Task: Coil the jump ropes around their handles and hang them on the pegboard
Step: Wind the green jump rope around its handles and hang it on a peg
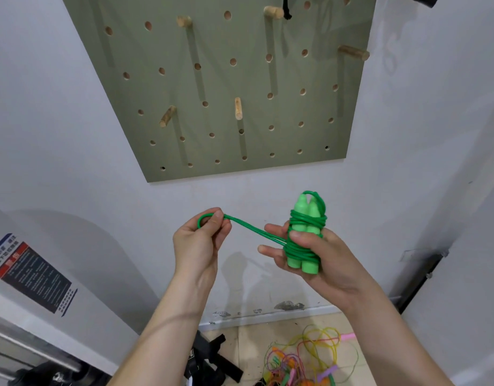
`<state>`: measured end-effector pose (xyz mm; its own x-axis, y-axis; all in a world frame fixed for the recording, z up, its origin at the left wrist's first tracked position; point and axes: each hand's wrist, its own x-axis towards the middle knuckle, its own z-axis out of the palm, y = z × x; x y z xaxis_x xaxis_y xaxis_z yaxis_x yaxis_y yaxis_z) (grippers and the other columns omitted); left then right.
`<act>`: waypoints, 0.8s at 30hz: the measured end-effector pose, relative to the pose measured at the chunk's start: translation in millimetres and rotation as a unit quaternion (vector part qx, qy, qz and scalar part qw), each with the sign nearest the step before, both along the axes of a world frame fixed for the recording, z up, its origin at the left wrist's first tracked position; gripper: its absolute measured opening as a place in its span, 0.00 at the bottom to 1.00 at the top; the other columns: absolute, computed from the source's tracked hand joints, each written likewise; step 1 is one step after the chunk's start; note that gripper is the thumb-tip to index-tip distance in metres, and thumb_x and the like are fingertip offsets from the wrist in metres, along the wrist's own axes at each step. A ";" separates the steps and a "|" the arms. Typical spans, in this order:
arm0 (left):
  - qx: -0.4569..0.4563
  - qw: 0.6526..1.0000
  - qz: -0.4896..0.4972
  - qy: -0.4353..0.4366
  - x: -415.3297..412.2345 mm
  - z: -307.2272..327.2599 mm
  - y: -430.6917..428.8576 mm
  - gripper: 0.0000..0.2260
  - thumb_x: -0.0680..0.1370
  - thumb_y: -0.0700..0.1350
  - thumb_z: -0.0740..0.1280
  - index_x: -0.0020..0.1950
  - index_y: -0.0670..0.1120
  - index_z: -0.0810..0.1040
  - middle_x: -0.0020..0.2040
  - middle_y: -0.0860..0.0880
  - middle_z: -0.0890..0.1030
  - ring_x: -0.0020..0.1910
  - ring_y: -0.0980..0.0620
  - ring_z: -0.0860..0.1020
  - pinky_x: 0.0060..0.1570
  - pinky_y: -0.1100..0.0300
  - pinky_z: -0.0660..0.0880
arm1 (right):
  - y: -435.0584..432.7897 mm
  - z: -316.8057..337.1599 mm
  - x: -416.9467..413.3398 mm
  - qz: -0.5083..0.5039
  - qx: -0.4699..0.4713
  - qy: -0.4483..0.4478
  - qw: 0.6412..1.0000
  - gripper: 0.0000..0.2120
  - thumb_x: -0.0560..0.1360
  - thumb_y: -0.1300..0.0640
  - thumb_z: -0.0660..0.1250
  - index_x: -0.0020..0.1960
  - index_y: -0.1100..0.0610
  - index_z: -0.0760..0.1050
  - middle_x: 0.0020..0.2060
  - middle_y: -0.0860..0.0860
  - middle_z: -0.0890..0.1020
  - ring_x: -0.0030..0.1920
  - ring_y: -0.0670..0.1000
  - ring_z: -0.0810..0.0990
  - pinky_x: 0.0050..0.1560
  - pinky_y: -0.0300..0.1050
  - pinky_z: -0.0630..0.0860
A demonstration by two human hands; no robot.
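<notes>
Left hand (200, 240) pinches the last loop (205, 217) of the green rope (251, 232) between thumb and curled fingers, at nine o'clock from the bundle. From that pinch the doubled rope runs taut toward four o'clock, straight into the coils.

Right hand (326, 263) grips the two handles (304, 218) side by side, with the thumb pressed across the wraps and the fingers reaching round from behind. The handles stand nearly upright, tips toward twelve o'clock, their long axis crosswise to the taut stretch.

By my reading the coiling is almost done and only this short tail remains. The coming move turns on where the loop goes: tucked over the handle tips at twelve o'clock, or left free as a hanger. The left hand is the nearer, since it holds the loop.

The pegboard (212, 79) lies at twelve o'clock, well apart from both hands. A bare wooden peg (238, 108) sits almost straight above the gap between them. Open wall separates hands and board. More ropes (310, 358) lie tangled on the floor at six o'clock.
</notes>
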<state>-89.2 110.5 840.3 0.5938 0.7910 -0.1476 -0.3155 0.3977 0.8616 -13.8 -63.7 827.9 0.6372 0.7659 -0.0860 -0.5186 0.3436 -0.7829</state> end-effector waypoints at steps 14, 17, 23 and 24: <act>0.521 0.783 -0.174 0.291 -32.3 35.8 -22.5 0.11 0.70 0.37 0.72 0.39 0.55 0.82 0.36 0.53 0.82 0.31 0.56 0.76 0.33 0.67 0.73 | -6.8 2.1 13.4 -0.167 -0.325 -0.385 0.848 0.07 0.72 0.57 0.71 0.40 0.50 0.74 0.31 0.46 0.76 0.33 0.47 0.73 0.36 0.40 0.69; 0.424 0.862 -0.223 0.165 -38.1 43.0 -28.0 0.15 0.66 0.31 0.76 0.44 0.50 0.84 0.39 0.48 0.81 0.35 0.57 0.76 0.40 0.67 0.75 | -10.0 5.6 15.4 -0.142 -0.266 -0.304 0.903 0.04 0.73 0.59 0.71 0.43 0.56 0.75 0.33 0.52 0.79 0.31 0.49 0.76 0.35 0.43 0.72; 0.381 0.887 -0.258 0.045 -36.3 49.7 -41.3 0.20 0.59 0.41 0.77 0.50 0.51 0.84 0.38 0.52 0.78 0.37 0.56 0.74 0.39 0.67 0.74 | -9.0 6.6 8.4 -0.124 -0.212 -0.260 0.934 0.04 0.75 0.61 0.70 0.43 0.58 0.75 0.31 0.53 0.78 0.32 0.52 0.76 0.36 0.47 0.72; 0.409 0.873 -0.263 0.050 -36.9 51.5 -41.3 0.21 0.58 0.42 0.78 0.50 0.52 0.84 0.40 0.53 0.77 0.37 0.55 0.74 0.40 0.67 0.73 | -9.3 6.6 7.4 -0.121 -0.208 -0.254 0.937 0.04 0.75 0.61 0.70 0.43 0.58 0.76 0.31 0.53 0.78 0.32 0.52 0.76 0.36 0.47 0.72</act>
<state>-126.1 69.2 891.7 0.9227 0.2785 0.2668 -0.1821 -0.2951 0.9380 -6.5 -72.9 834.4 0.8273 0.5615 0.0158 0.0100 0.0135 -0.9999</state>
